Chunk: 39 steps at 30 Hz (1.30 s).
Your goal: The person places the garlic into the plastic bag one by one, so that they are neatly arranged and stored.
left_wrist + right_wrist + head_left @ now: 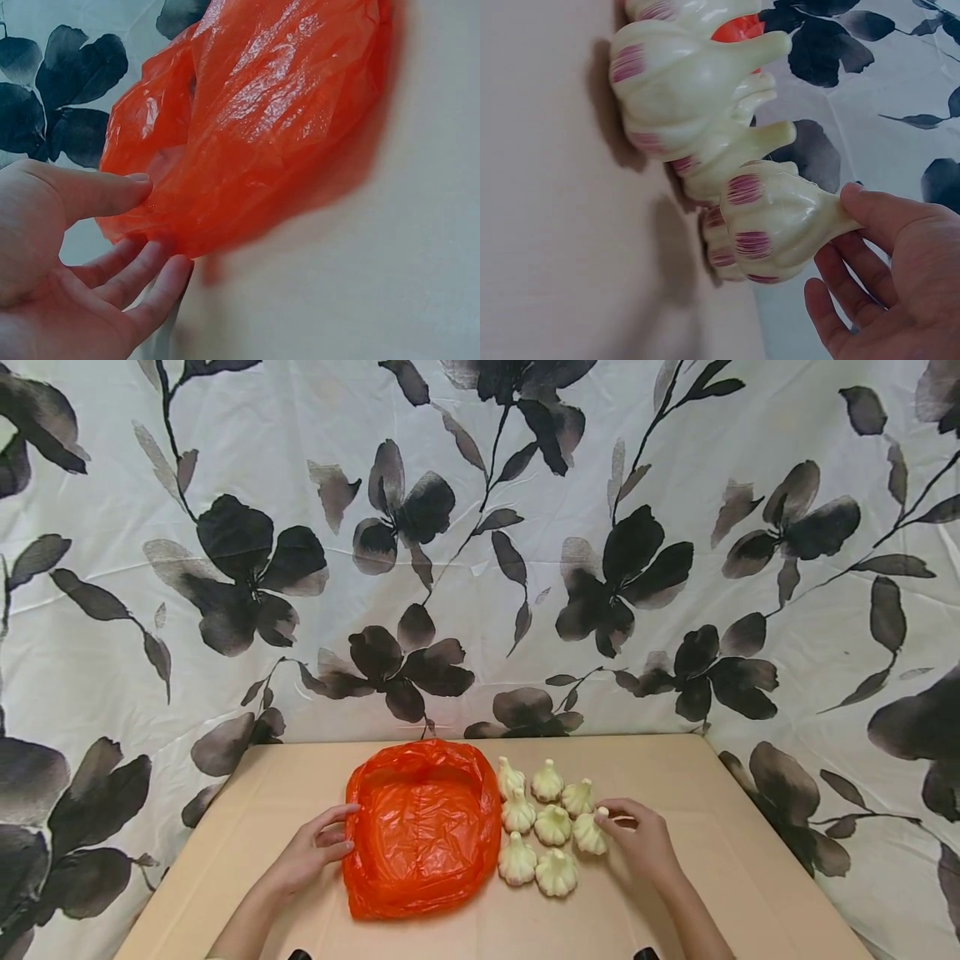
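- left hand (311, 850), fingers relaxed, touches the crinkled, orange-red plastic bag (423, 835);
- right hand (639, 835) pinches a pale, rounded, purple-streaked garlic bulb (776, 221) by its stem.

garlic bulb (590, 836): pale, purple-streaked, stem pinched by right hand (641, 838) | seven more garlic bulbs (553, 825): pale, stems up, clustered just left of that hand | orange-red plastic bag (422, 835): glossy, crinkled, mouth upward, left side touched by left hand (318, 850)

Bag (422, 839) and garlic (553, 825) as obstacles; room rightward
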Each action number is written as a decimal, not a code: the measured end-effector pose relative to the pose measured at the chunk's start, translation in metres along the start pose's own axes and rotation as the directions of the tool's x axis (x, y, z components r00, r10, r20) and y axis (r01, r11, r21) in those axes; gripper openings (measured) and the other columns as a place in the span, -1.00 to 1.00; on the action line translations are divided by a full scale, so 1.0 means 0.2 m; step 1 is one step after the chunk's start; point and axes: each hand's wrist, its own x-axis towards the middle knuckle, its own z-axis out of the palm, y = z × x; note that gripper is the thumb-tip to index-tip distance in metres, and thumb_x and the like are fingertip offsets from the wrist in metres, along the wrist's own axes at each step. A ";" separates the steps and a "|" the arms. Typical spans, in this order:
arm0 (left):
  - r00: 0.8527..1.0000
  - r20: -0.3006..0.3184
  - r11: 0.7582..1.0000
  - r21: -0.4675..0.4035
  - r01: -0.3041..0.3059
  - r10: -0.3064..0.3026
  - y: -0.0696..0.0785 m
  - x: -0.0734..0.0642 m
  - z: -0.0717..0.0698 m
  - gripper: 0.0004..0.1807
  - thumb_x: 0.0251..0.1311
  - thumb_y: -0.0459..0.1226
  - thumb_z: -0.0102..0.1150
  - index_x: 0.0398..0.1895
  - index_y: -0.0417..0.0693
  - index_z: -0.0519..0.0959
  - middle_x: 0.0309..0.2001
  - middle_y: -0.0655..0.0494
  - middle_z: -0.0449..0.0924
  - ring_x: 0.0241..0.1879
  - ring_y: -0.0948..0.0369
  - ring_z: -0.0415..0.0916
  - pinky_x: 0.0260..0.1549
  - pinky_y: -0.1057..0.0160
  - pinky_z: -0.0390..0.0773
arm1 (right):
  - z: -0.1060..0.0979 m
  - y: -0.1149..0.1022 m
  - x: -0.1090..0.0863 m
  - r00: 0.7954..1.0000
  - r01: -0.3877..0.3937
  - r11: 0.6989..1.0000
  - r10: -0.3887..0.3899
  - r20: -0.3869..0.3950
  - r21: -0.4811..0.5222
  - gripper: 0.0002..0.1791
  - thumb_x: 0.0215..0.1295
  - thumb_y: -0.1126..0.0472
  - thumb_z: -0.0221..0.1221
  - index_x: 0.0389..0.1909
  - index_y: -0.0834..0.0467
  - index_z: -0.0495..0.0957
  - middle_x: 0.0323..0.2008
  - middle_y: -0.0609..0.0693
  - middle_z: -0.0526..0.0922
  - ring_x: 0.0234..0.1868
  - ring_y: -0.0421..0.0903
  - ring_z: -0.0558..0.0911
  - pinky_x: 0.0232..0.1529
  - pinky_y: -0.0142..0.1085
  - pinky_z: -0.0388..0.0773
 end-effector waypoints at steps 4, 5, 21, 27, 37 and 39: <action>1.000 0.011 1.000 0.003 0.008 -0.008 -0.01 0.00 0.00 -0.35 0.21 -0.37 0.19 0.39 -0.08 0.28 0.30 -0.26 0.28 0.08 -0.03 0.47 -0.05 0.26 0.60 | -0.01 0.00 0.03 0.999 0.045 0.999 -0.045 -0.026 0.015 -0.79 0.16 0.21 0.34 -0.16 0.10 0.69 -0.21 -0.02 0.73 -0.22 -0.31 0.63 -0.13 -0.35 0.65; 1.000 0.020 1.000 -0.006 0.010 -0.010 -0.01 0.00 0.00 -0.34 0.20 -0.38 0.19 0.39 -0.08 0.27 0.29 -0.26 0.29 0.08 -0.02 0.47 -0.05 0.28 0.59 | -0.01 -0.01 0.03 0.998 0.053 0.999 -0.052 -0.026 0.013 -0.79 0.16 0.20 0.34 -0.16 0.10 0.69 -0.22 -0.02 0.73 -0.22 -0.32 0.63 -0.13 -0.36 0.65; 1.000 0.016 0.999 -0.038 0.026 -0.026 -0.04 0.00 -0.01 -0.29 0.19 -0.33 0.23 0.42 -0.03 0.22 0.31 -0.24 0.26 0.14 -0.05 0.44 0.03 0.14 0.60 | -0.02 -0.30 0.09 0.996 0.088 0.994 -0.088 0.003 0.068 -0.78 0.19 0.30 0.30 -0.14 0.24 0.66 -0.19 0.11 0.72 -0.20 -0.16 0.66 -0.13 -0.36 0.64; 0.998 -0.059 0.999 0.024 0.034 -0.033 -0.03 -0.01 -0.01 -0.31 0.21 -0.25 0.22 0.42 0.06 0.23 0.41 -0.20 0.04 0.30 -0.23 0.24 0.11 -0.13 0.52 | 0.03 -0.22 0.14 0.996 0.085 0.993 -0.086 0.013 0.086 -0.77 0.19 0.17 0.32 -0.13 0.13 0.68 -0.19 -0.01 0.72 -0.19 -0.29 0.63 -0.10 -0.41 0.62; 0.999 -0.016 0.999 -0.009 0.041 -0.041 -0.02 0.01 -0.02 -0.30 0.24 -0.25 0.18 0.44 0.01 0.18 0.43 -0.28 0.13 0.36 -0.27 0.18 0.13 -0.12 0.52 | 0.08 -0.29 0.16 0.992 0.118 0.987 -0.122 0.026 0.112 -0.79 0.17 0.17 0.34 -0.16 0.09 0.69 -0.21 0.00 0.71 -0.21 -0.26 0.64 -0.11 -0.38 0.63; 0.999 -0.012 0.999 -0.002 0.047 -0.047 -0.02 0.01 -0.02 -0.30 0.24 -0.25 0.18 0.44 0.02 0.18 0.42 -0.27 0.14 0.35 -0.26 0.19 0.14 -0.12 0.51 | 0.09 -0.30 0.17 0.991 0.127 0.984 -0.132 0.035 0.124 -0.78 0.17 0.18 0.34 -0.15 0.11 0.68 -0.20 0.03 0.72 -0.20 -0.21 0.65 -0.11 -0.37 0.63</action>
